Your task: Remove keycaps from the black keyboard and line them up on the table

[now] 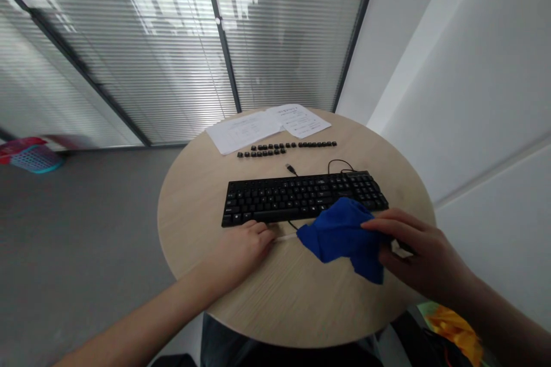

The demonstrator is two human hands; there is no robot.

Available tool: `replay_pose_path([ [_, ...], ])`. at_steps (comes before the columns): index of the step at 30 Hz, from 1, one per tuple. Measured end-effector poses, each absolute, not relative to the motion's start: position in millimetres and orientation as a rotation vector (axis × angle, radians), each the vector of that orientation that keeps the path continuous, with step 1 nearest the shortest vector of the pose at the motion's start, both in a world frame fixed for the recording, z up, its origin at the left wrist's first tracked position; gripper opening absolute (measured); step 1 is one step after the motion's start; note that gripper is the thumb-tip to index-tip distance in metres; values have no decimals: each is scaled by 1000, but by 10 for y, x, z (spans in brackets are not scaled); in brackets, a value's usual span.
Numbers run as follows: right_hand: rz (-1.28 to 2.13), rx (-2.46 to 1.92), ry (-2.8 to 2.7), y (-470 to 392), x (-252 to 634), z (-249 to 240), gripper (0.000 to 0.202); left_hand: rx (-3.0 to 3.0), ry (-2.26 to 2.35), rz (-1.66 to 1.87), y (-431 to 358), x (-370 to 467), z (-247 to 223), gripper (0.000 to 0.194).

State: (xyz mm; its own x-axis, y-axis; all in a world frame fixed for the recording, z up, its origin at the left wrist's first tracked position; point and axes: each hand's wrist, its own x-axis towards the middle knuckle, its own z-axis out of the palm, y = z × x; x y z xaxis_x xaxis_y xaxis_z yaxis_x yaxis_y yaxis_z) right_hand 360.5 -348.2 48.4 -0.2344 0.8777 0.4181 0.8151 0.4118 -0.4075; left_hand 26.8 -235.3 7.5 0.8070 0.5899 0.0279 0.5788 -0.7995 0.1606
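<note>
A black keyboard (275, 198) lies on the round wooden table. My left hand (247, 246) is at its front left edge, with the curled fingers against that edge and the fingertips partly hidden. A thin white stick-like piece (286, 237) shows on the table between my left hand and the cloth; I cannot tell what it is. Gathered between the fingers and thumb of my right hand (413, 241) is a blue cloth (344, 232), which hangs over the keyboard's front right part. The cloth covers some keys there.
Several loose black keycaps (293, 145) are lined up in rows behind the keyboard. The keyboard's USB plug (291, 169) and cable lie close by. Printed papers (258, 124) rest at the far edge of the table (185, 178). A basket (37, 157) stands on the floor at left.
</note>
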Motion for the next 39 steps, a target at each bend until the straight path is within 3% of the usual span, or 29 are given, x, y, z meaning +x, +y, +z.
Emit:
replay_pose_path([
  [6, 414, -1379, -2487, -3434, 3194, 228, 44, 2904, 919, -13, -2333, 370, 178, 20],
  [14, 230, -1375, -2397, -3433, 3408, 374, 39, 2876, 981, 325, -1994, 247, 307, 26],
  [17, 155, -1621, -2147, -3132, 3871, 484, 30, 2827, 1051, 267, -1707, 336, 389, 52],
  [21, 20, -1999, -1938, -2576, 4503, 467, 34, 2782, 1026, -10, -1460, 593, 447, 85],
  [26, 70, -2045, -1985, -2146, 4732, 364, 37, 2770, 929, -297, -1436, 819, 447, 116],
  [28, 78, -1995, -2033, -2035, 4656, 382, 36, 2729, 953, -274, -1418, 857, 452, 112],
  [32, 117, -1961, -2088, -1838, 4563, 442, 36, 2659, 1022, -116, -1317, 940, 436, 80],
  [36, 371, -2197, -1960, -1810, 4736, 325, 35, 2665, 1157, 33, -1255, 1056, 320, 59],
  [39, 586, -2297, -1886, -1927, 4874, 150, 47, 2704, 1214, 114, -1229, 1121, 212, 53],
])
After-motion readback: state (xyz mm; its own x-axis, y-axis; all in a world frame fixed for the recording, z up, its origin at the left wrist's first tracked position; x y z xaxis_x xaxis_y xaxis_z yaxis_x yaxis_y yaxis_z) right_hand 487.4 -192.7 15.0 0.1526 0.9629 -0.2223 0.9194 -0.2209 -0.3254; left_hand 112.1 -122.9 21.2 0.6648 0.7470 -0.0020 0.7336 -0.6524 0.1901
